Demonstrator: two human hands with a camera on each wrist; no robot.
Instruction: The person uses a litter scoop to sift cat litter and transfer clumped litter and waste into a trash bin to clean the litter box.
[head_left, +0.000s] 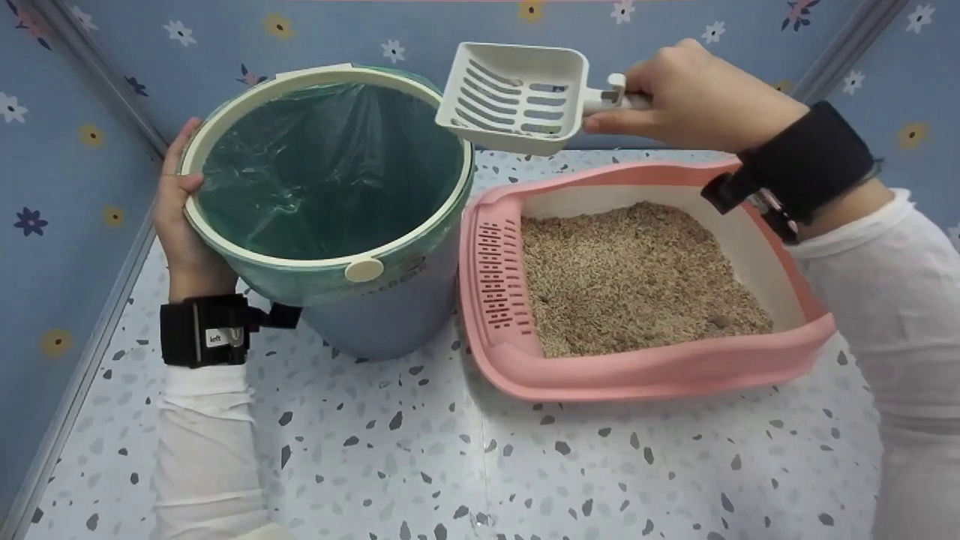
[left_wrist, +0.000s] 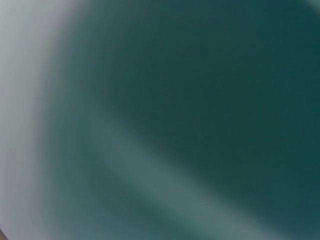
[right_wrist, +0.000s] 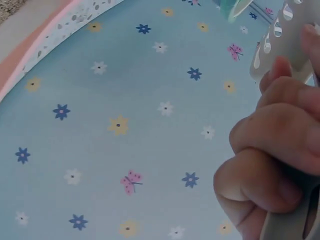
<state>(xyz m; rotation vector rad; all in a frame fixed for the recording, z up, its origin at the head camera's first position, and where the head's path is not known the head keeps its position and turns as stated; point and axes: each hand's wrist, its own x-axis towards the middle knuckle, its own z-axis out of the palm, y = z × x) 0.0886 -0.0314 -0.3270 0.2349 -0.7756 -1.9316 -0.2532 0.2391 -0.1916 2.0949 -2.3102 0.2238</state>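
Note:
My left hand [head_left: 180, 202] grips the left side of a trash bin [head_left: 382, 322], its thumb at the cream rim. A green plastic bag [head_left: 322, 172] lines the bin and folds over its edge. In the left wrist view only blurred green bag [left_wrist: 200, 100] shows, and the hand is out of sight. My right hand [head_left: 690, 97] holds a white slotted litter scoop [head_left: 517, 97] by its handle, the scoop's left end overlapping the bin's right rim. Curled fingers [right_wrist: 275, 130] wrap the handle in the right wrist view.
To the right of the bin stands a pink litter box [head_left: 637, 375] with tan granular litter [head_left: 637, 277] in it. Both are on a white speckled floor [head_left: 450, 465]. Blue flowered walls [head_left: 67, 165] rise behind and at the sides.

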